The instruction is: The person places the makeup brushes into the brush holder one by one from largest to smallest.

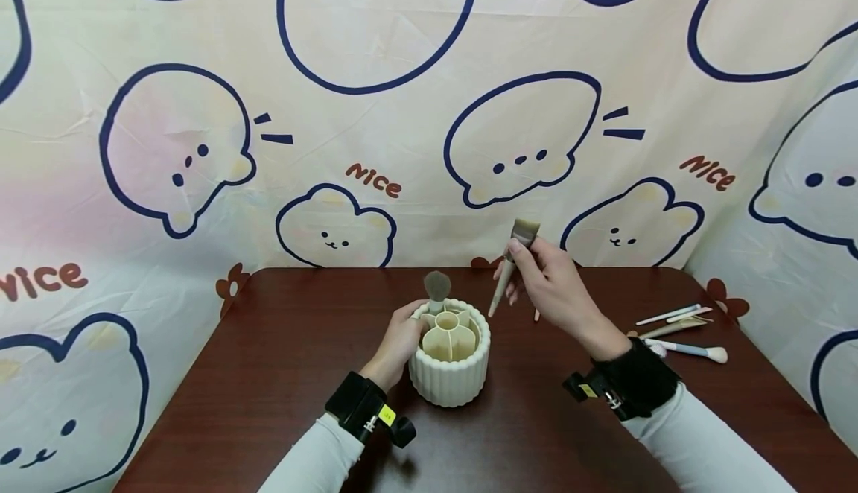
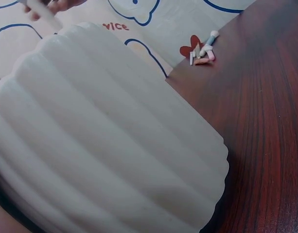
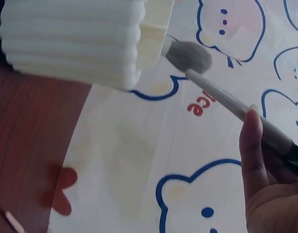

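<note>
A white ribbed makeup brush holder [image 1: 447, 383] with a divided cream insert stands upright on the table. My left hand [image 1: 394, 345] grips it at its left side; the far fingers are hidden. One fluffy grey makeup brush [image 1: 437, 286] stands bristles up in a rear compartment. To the right of the holder and above the table, my right hand [image 1: 553, 282] pinches a flat-topped makeup brush [image 1: 525, 231], bristles up. Its handle tip slants down toward the rim, apart from it. In the right wrist view, that brush's pale handle [image 3: 221, 97] crosses in front of the standing brush's bristles [image 3: 190, 56].
Several loose makeup brushes [image 1: 690, 349] lie on the dark wood table [image 1: 281, 404] at the right. A small pinkish tip [image 1: 536, 315] shows below my right hand. A cartoon-printed cloth [image 1: 415, 128] hangs behind the table.
</note>
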`<control>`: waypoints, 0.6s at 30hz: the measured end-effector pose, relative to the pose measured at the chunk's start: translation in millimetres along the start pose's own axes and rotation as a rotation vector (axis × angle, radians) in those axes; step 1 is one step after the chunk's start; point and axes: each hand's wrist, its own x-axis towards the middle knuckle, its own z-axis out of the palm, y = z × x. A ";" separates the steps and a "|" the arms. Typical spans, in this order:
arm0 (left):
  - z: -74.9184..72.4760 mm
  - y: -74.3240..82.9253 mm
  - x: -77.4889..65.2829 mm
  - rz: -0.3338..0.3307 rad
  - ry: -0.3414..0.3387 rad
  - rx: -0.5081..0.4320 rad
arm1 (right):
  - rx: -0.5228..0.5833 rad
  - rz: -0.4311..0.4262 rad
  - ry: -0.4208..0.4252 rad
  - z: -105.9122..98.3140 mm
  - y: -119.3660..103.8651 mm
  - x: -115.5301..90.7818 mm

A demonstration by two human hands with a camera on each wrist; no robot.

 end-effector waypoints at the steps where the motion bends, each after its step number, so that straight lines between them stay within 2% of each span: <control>1: 0.1 0.1 -0.2 0.001 0.000 -0.001 | 0.007 -0.006 0.001 3.0 -0.1 2.0; 10: -0.3 -2.3 0.2 -0.015 0.005 0.000 | 0.078 0.006 0.007 33.2 9.1 14.6; 18: 0.7 0.8 0.5 -0.012 0.016 0.015 | 0.069 0.046 -0.023 44.7 17.8 15.6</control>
